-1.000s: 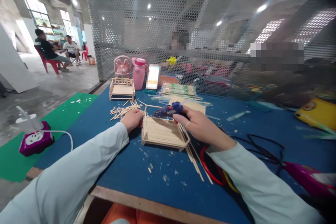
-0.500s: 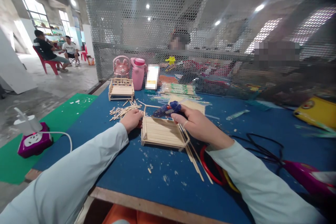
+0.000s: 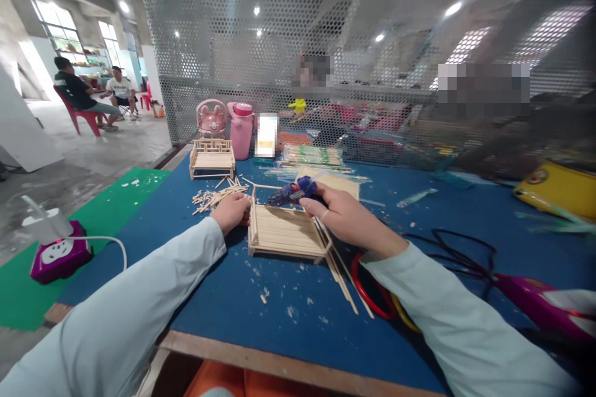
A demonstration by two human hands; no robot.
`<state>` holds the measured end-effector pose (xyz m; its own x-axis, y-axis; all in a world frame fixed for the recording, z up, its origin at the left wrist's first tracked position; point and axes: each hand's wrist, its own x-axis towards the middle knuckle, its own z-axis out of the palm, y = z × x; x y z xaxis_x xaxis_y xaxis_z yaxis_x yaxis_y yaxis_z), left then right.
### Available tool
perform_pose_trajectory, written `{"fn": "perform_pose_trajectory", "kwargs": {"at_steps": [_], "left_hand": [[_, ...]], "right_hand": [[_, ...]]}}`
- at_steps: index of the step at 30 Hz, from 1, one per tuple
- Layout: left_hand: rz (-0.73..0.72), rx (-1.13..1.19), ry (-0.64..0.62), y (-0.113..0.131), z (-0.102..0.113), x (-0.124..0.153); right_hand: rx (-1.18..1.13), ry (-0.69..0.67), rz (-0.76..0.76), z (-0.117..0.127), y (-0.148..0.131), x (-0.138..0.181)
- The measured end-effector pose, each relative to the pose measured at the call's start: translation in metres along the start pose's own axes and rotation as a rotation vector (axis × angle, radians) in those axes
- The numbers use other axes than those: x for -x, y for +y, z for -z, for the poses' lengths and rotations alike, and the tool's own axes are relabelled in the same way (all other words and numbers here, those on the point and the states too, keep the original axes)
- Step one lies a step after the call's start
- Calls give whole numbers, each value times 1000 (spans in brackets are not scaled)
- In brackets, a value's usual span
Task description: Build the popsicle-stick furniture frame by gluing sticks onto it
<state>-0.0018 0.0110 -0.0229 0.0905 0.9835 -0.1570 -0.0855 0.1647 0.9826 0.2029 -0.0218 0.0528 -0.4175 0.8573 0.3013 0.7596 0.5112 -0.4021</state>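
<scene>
A miniature bench of thin wooden sticks [image 3: 285, 231] rests on the blue tabletop in front of me, its slatted seat facing up. My left hand [image 3: 231, 212] is closed at its far left corner, fingertips pinching the upright there. In my right hand [image 3: 342, 214] is a blue glue gun [image 3: 292, 191], held over the bench's back edge with its nozzle towards the left. Short cut sticks [image 3: 216, 196] lie in a pile just beyond my left hand. Several long sticks [image 3: 343, 282] lie along the bench's right side, partly under my right hand.
A similar stick bench [image 3: 212, 159] stands at the back, near a pink jug [image 3: 241, 133] and a lit phone [image 3: 267, 135]. Red-handled scissors [image 3: 367, 291] lie under my right forearm. Power strips [image 3: 60, 252] sit at both sides. A perforated metal screen [image 3: 195, 43] rises behind; people sit beyond.
The view has shifted slightly. Both hands stay almost where they were, the left at the bench's corner and the right holding the glue gun over the back edge.
</scene>
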Motion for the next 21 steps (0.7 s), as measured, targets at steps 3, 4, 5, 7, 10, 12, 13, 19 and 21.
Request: {"fn": "perform_pose_trajectory", "kwargs": {"at_steps": [3,4,5,7,10,12,13,19,21], "left_hand": [[1,-1,-8,0,0,0],[3,-2,-8,0,0,-1],[5,-3,-8,0,0,-1],[6,-5,-8,0,0,-1],[1,-1,-11,0,0,0],[-3,4,-11,0,0,1],[-4,6,-10,0,0,1],[3,14,-15,1,0,1],[4,13,-13,1,0,2]], "right_hand": [[-14,2,4,0,0,1],[-15,4,6,0,0,1],[-15,8,9,0,0,1],[-11,15,20,0,0,1],[3,10,31,1,1,1],[25,9,18,2,2,2],[37,12,10,2,2,2],[66,7,32,3,1,3],[94,1,14,4,1,3]]}}
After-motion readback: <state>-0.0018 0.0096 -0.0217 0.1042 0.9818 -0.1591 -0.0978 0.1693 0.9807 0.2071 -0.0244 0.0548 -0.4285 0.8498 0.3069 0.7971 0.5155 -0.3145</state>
